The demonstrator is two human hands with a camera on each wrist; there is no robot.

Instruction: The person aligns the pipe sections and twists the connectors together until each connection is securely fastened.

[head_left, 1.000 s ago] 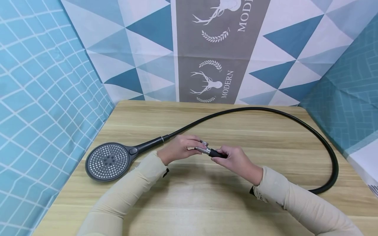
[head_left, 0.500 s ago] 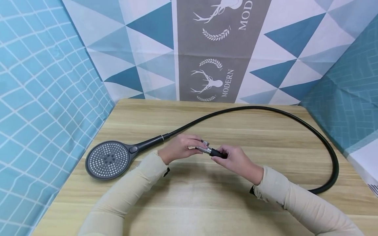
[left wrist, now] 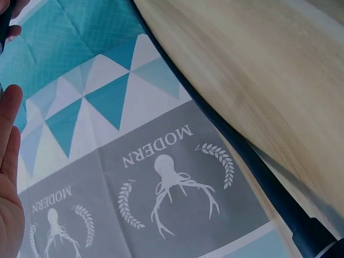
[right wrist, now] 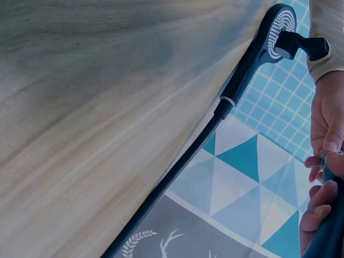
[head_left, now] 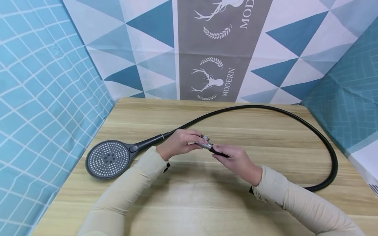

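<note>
In the head view a dark grey shower head (head_left: 107, 159) lies face up at the left of the table, joined by its handle to a long black shower hose (head_left: 283, 113). My left hand (head_left: 179, 143) pinches a small silver metal fitting (head_left: 208, 145) between thumb and fingers, hiding part of it. Right beside it, my right hand (head_left: 236, 158) grips the black end of the hose, which meets the fitting. Both hands are over the middle of the table. Only the edge of the left hand's fingers (left wrist: 9, 115) shows in the left wrist view.
The hose arcs along the back of the wooden table (head_left: 189, 203), bends down at the right and passes under the right sleeve (head_left: 310, 203). Patterned cloth stands behind the table, with blue tiled cloth (head_left: 44, 98) on the left and teal cloth (head_left: 348, 91) on the right.
My left hand has risen slightly with the fitting, which now tilts more steeply with the hose end. The right hand's fingers have shifted a little on the hose; the shower head stays put.
</note>
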